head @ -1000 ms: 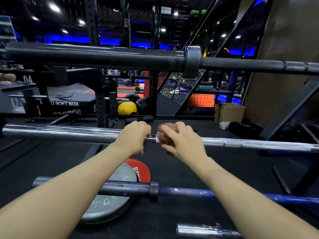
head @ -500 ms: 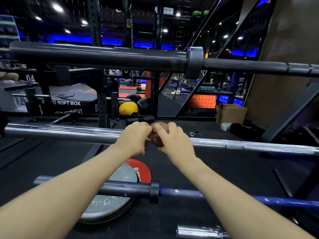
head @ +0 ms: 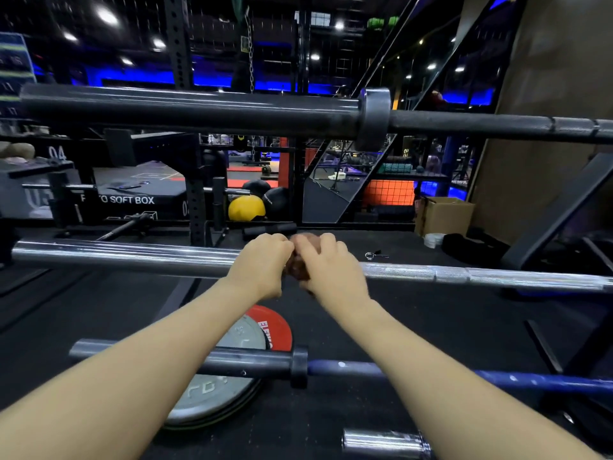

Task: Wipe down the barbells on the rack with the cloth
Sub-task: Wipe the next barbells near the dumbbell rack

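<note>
A chrome barbell runs across the middle of the view on the rack. My left hand grips it near the sleeve's inner end. Right beside it, my right hand holds a brown cloth wrapped on the same bar; the two hands touch and hide most of the cloth. Above hangs a black barbell with its collar at the right. Below lies a barbell with a dark sleeve and a blue shaft. A fourth chrome sleeve end shows at the bottom.
Weight plates, grey and red, lie on the black floor under the lower bar. A black rack upright, a soft box, medicine balls and a cardboard box stand beyond. A slanted rack frame rises at the right.
My right hand slid the cloth left along the chrome bar until it met my left hand. The left hand stayed gripping the bar.
</note>
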Demonstrator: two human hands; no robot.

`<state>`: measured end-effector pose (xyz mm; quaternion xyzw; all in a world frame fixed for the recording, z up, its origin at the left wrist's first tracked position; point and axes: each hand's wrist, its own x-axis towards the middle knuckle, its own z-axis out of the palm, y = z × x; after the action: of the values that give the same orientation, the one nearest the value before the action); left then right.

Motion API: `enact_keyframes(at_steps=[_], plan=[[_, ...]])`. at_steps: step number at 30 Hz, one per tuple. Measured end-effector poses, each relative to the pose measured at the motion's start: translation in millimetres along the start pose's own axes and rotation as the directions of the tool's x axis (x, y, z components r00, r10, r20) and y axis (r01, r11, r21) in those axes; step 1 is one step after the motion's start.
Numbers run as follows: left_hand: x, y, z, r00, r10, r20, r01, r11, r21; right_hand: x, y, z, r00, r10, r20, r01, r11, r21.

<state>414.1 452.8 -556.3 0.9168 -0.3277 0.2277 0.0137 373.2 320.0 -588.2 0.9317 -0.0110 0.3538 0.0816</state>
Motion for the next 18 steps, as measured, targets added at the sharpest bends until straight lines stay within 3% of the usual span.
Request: enact_keyframes(at_steps=[3,8,14,16,18], plan=[[0,-1,-4,0.997,-0.024,0.067,0.026,0.999,-0.025,-23,53,-10,0.998,0.064,0.017,-0.064,0.998,0.013],[0,4,1,0.999,-0.035,0.001,0.035,0.999,0.006,-36,70,-15,0.982,0.187,0.009,-0.187,0.982,0.004],[0,4,0,1.0,-0.007,-0.024,0.008,0.999,0.034,7,-15,-1,0.999,0.05,-0.01,-0.05,0.999,-0.016],[-1,2,-1,1.0,-0.013,0.008,0.012,0.999,0.034,-3,5,1,1.0,-0.001,0.017,0.001,1.0,0.031],[-1,1,-3,0.999,-0.029,0.043,0.029,1.0,0.012,-19,39,-5,0.999,0.041,0.003,-0.042,0.997,0.068]])
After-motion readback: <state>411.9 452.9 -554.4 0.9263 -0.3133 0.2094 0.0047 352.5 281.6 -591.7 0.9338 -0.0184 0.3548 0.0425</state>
